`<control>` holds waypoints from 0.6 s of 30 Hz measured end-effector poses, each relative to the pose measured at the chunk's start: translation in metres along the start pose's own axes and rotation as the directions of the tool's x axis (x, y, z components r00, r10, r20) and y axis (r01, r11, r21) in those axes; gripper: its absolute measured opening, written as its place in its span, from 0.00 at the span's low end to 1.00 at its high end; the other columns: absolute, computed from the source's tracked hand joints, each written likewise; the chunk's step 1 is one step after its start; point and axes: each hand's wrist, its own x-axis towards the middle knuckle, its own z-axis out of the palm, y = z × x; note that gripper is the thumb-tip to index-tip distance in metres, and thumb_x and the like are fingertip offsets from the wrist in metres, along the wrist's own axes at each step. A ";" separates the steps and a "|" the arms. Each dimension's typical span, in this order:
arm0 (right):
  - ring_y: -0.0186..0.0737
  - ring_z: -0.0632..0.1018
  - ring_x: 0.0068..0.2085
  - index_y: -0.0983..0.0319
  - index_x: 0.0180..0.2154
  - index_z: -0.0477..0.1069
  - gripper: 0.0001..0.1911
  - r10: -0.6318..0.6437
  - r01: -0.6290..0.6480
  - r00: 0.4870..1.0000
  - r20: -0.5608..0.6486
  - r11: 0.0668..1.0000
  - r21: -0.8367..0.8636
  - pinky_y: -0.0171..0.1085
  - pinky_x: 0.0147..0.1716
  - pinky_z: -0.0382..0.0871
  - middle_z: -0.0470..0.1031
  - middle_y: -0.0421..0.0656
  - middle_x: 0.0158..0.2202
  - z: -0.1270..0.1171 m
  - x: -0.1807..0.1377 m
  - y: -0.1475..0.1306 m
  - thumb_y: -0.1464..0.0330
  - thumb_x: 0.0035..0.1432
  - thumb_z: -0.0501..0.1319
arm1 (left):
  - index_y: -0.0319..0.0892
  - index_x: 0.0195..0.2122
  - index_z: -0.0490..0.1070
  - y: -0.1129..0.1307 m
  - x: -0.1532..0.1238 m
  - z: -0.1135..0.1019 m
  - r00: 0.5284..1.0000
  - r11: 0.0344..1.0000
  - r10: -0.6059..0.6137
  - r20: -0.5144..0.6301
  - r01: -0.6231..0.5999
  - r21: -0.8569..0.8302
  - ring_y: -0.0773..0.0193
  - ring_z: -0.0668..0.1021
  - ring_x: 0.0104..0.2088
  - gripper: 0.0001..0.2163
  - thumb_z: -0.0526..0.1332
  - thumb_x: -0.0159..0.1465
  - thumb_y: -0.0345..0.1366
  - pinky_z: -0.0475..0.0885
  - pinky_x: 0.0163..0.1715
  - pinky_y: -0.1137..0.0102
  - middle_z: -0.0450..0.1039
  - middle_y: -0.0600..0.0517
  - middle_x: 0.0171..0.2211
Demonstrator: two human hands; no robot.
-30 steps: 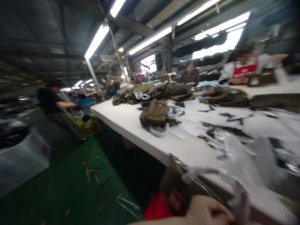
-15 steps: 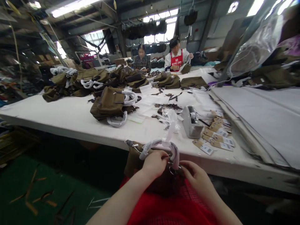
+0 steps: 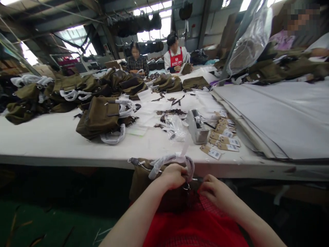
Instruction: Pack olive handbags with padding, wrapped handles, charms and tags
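Observation:
An olive-brown handbag (image 3: 138, 183) rests against my red apron, just below the table edge. White wrap covers its upright handle (image 3: 160, 163), and a clear strip sticks up from the top of the handle. My left hand (image 3: 174, 176) is closed on the bag's top by the handle's base, close to a metal ring (image 3: 186, 186). At the bag's right end, the curled fingers of my right hand (image 3: 214, 188) pinch the dark tab at the end of the zipper (image 3: 144, 166). The fingertips of both hands are partly hidden.
On the white table (image 3: 59, 144) lie another handbag (image 3: 96, 118), a grey tape dispenser (image 3: 197, 128), paper tags (image 3: 223, 140), crumpled clear plastic (image 3: 177, 127) and dark straps. Bags are heaped at the back left. Co-workers sit across the table and at the far right.
The view has swung to the right, bringing in a person at the far right. My right hand has moved slightly outward from my left hand, which stays on the bag.

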 end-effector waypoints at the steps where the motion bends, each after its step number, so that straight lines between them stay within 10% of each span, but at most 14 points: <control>1: 0.43 0.76 0.42 0.60 0.30 0.77 0.12 0.000 0.004 0.999 -0.046 0.997 0.077 0.39 0.45 0.67 0.75 0.47 0.41 0.000 -0.001 0.002 0.66 0.57 0.56 | 0.42 0.41 0.80 -0.001 0.002 0.003 1.000 0.999 0.006 0.005 -0.005 -0.049 0.58 0.77 0.36 0.14 0.58 0.58 0.35 0.69 0.38 0.68 0.80 0.50 0.35; 14: 0.31 0.67 0.24 0.63 0.30 0.74 0.21 0.313 -0.099 0.940 -0.136 0.634 0.767 0.32 0.26 0.61 0.71 0.38 0.23 0.017 0.005 -0.004 0.51 0.50 0.67 | 0.35 0.28 0.80 -0.002 -0.006 0.008 0.980 0.720 -0.061 0.190 0.175 -0.672 0.67 0.69 0.27 0.17 0.72 0.45 0.46 0.63 0.31 0.69 0.72 0.52 0.25; 18: 0.35 0.71 0.26 0.63 0.29 0.76 0.19 0.218 -0.095 0.968 -0.123 0.774 0.626 0.34 0.28 0.64 0.75 0.40 0.24 0.017 0.004 -0.015 0.52 0.53 0.65 | 0.35 0.27 0.78 -0.004 -0.012 0.014 0.987 0.666 -0.029 0.158 0.136 -0.733 0.68 0.68 0.27 0.18 0.71 0.45 0.47 0.63 0.32 0.69 0.71 0.53 0.25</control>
